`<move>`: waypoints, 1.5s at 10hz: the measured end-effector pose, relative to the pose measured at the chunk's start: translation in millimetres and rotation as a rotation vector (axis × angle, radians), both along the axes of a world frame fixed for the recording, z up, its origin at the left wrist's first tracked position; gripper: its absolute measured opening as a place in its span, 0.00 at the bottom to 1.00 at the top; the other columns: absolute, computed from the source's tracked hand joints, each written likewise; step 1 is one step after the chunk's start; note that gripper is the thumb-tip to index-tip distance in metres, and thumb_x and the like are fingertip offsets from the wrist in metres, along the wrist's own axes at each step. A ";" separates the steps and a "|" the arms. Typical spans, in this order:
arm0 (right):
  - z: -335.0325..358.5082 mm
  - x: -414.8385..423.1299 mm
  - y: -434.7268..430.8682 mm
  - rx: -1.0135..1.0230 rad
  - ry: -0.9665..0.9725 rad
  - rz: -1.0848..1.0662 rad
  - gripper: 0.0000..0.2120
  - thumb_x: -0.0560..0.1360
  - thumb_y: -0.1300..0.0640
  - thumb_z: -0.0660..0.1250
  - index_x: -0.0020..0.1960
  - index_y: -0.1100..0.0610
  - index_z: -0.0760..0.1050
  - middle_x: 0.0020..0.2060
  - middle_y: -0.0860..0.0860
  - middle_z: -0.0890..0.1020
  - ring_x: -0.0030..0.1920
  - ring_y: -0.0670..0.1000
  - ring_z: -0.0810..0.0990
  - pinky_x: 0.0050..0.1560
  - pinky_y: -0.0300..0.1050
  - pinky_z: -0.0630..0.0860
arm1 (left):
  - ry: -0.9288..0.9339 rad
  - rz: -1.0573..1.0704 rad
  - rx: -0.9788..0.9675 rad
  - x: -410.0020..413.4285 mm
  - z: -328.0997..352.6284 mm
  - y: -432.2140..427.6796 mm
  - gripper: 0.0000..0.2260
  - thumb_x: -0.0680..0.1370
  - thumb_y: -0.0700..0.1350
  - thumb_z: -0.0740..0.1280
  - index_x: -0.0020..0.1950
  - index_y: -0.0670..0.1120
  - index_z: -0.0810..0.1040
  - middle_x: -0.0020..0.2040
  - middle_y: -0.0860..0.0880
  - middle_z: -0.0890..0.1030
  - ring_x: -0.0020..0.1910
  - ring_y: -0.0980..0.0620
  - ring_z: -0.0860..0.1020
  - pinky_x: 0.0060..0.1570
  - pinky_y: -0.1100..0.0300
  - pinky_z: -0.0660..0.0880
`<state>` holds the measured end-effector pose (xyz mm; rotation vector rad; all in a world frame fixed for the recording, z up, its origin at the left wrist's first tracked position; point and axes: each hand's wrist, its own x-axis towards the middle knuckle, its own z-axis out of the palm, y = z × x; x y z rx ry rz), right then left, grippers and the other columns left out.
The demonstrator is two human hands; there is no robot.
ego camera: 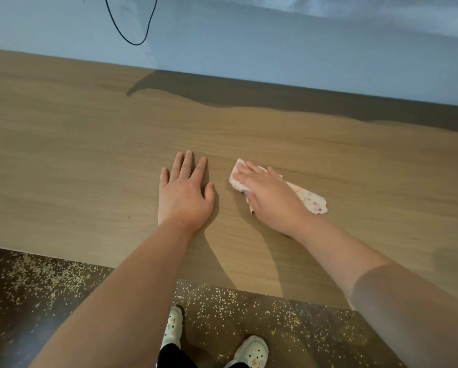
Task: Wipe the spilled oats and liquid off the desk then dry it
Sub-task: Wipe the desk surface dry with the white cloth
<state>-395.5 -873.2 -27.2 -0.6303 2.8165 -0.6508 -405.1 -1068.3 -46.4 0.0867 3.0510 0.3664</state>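
Two grips rest palm-down on the wooden tabletop (pixel 90 155) in the head view. The left grip (pixel 185 191) lies flat with fingers straight and spread, holding nothing, and just beside it the right grip (pixel 269 196) presses straight fingers onto a white, pink-speckled cloth (pixel 311 200) whose tail sticks out rightward from under the palm. Oats (pixel 50 277) lie scattered over the dark floor (pixel 15 333) below the tabletop's near edge, around two white clogs (pixel 251 351).
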 end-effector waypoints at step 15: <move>-8.7 -87.8 62.7 0.523 0.046 -0.395 0.33 0.81 0.37 0.38 0.80 0.54 0.40 0.79 0.53 0.42 0.78 0.55 0.40 0.76 0.62 0.39 | -0.029 -0.010 0.005 0.3 2.9 0.0 0.27 0.81 0.55 0.52 0.80 0.53 0.53 0.81 0.49 0.48 0.79 0.50 0.42 0.77 0.47 0.42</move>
